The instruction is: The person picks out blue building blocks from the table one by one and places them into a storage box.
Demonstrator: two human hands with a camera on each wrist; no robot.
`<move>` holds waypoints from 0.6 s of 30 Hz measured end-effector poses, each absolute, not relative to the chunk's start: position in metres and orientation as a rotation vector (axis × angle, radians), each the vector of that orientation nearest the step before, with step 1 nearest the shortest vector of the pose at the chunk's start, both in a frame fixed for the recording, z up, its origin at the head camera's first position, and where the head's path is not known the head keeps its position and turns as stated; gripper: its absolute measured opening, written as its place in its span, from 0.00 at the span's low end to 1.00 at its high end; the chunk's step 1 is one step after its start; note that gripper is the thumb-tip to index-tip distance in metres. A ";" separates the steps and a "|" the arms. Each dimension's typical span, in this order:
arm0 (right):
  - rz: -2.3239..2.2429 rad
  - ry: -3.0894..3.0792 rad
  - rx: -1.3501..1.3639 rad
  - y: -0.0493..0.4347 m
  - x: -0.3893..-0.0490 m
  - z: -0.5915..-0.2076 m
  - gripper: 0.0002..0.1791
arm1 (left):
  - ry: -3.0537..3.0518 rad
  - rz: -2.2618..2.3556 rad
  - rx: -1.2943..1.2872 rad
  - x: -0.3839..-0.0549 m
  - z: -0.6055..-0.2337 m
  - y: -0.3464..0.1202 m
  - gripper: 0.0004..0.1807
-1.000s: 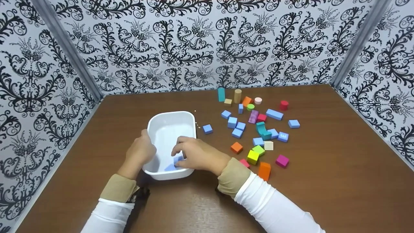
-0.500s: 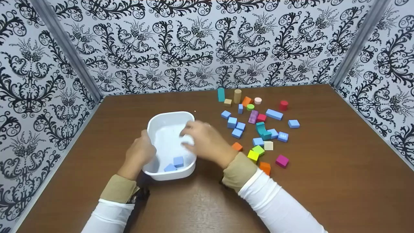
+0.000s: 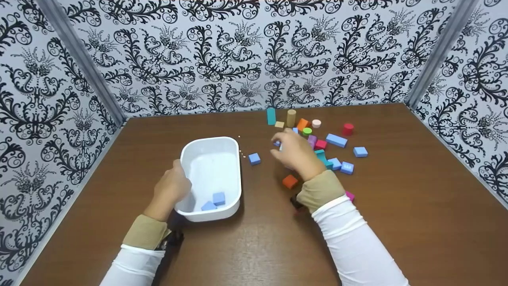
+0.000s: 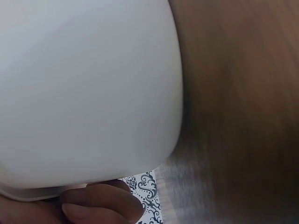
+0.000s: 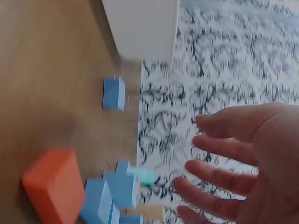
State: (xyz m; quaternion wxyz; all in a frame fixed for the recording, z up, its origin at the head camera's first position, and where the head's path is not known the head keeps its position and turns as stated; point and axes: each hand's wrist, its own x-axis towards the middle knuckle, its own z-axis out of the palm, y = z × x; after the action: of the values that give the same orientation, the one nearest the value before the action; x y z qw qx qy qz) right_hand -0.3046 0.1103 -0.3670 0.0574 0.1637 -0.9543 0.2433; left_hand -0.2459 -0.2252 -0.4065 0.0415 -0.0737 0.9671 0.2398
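Observation:
My left hand (image 3: 172, 184) grips the left rim of a white plastic tub (image 3: 209, 216). In the left wrist view its fingers (image 4: 105, 200) curl at the rim, with the tub's outer wall (image 4: 93, 93) filling most of the view. Two blue blocks (image 3: 219, 198) lie in the near end of the tub. My right hand (image 3: 297, 153) hovers over the group of blocks with fingers spread and nothing between them. It covers some blue blocks (image 5: 122, 186). A lone blue block (image 3: 254, 159) sits between tub and hand; an orange block (image 5: 55, 186) lies below the right wrist.
Several loose blocks spread to the right: a teal curved piece (image 3: 323, 159), a long blue block (image 3: 336, 140), a red cylinder (image 3: 348, 129). A tan cylinder (image 3: 291, 118) stands near the back edge. Patterned walls (image 3: 254, 51) enclose the brown table (image 3: 416, 222) at back and sides.
My right hand has left a blue block in the tub, risen out, and moved right and away over the loose blocks. My left hand has stayed on the rim.

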 end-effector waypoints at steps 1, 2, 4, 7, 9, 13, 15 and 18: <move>0.727 -2.911 0.468 0.115 -0.306 -0.368 0.21 | 2.958 0.734 -0.228 -0.246 -0.406 -0.225 0.37; 0.716 -2.927 0.442 0.119 -0.307 -0.369 0.21 | 2.956 0.734 -0.229 -0.246 -0.406 -0.225 0.37; 0.691 -2.958 0.387 0.125 -0.309 -0.373 0.22 | 2.954 0.732 -0.231 -0.246 -0.406 -0.225 0.37; 0.638 -3.012 0.335 0.128 -0.313 -0.380 0.23 | 2.953 0.727 -0.237 -0.246 -0.406 -0.224 0.36; 0.596 -3.052 0.330 0.128 -0.314 -0.385 0.25 | 2.953 0.725 -0.243 -0.246 -0.406 -0.224 0.36; 0.520 -3.080 0.351 0.127 -0.316 -0.392 0.27 | 2.966 0.727 -0.229 -0.246 -0.407 -0.225 0.36; 0.516 -3.075 0.353 0.126 -0.317 -0.393 0.27 | 2.979 0.726 -0.215 -0.246 -0.408 -0.225 0.36; 0.532 -3.074 0.348 0.126 -0.317 -0.393 0.26 | 2.985 0.726 -0.212 -0.246 -0.409 -0.225 0.36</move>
State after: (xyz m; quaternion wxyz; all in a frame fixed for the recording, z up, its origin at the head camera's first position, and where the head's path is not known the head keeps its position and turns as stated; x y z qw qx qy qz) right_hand -0.3167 0.1257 -0.3925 0.0015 0.1107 -0.9793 0.1695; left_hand -0.2455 -0.2254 -0.4087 0.0311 -0.0687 0.9689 0.2355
